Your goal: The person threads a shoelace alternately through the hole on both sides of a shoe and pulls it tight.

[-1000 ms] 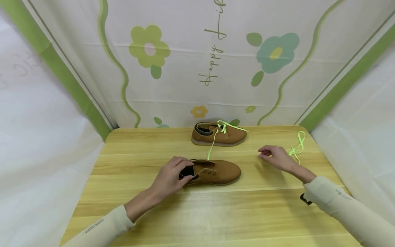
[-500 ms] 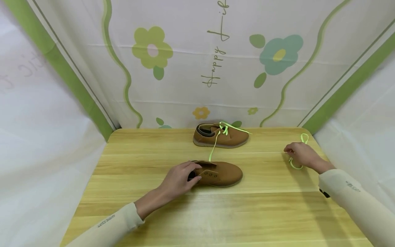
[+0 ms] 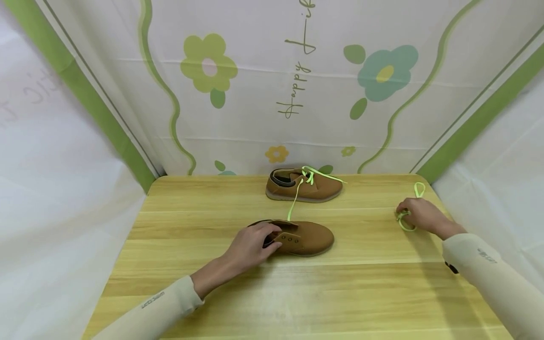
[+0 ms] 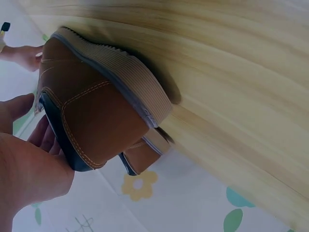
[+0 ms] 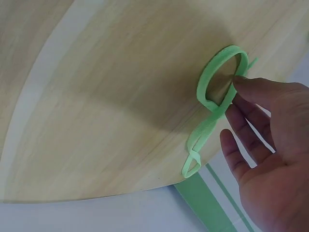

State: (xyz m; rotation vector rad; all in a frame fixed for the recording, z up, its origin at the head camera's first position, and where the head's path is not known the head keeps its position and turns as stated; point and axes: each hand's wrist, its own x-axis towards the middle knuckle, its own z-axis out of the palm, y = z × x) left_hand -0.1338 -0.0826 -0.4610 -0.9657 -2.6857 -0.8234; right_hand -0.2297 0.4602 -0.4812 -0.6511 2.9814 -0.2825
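In the head view, my left hand (image 3: pixel 250 246) lies over the opening of the nearer brown shoe (image 3: pixel 312 237). Thumb and fingers stand apart there. The left wrist view shows that shoe's heel (image 4: pixel 101 125) close up, beside the left hand (image 4: pixel 29 164). The tongue is partly covered by the fingers, and the eyelets in sight carry no lace. At the table's right side, my right hand (image 3: pixel 425 217) pinches a neon green shoelace (image 3: pixel 406 222). The right wrist view has the thumb and a finger of the right hand (image 5: pixel 270 125) at the loop of the lace (image 5: pixel 207 84).
A second brown shoe (image 3: pixel 316 191) stands at the table's back edge, laced in neon green. One lace end hangs from it toward the nearer shoe. The wooden table (image 3: pixel 297 302) is bordered by white cloth walls (image 3: pixel 255 108) with printed flowers.
My right hand has moved right to the loose shoelace and now pinches it. My left hand has slid a little right over the nearer shoe's opening.
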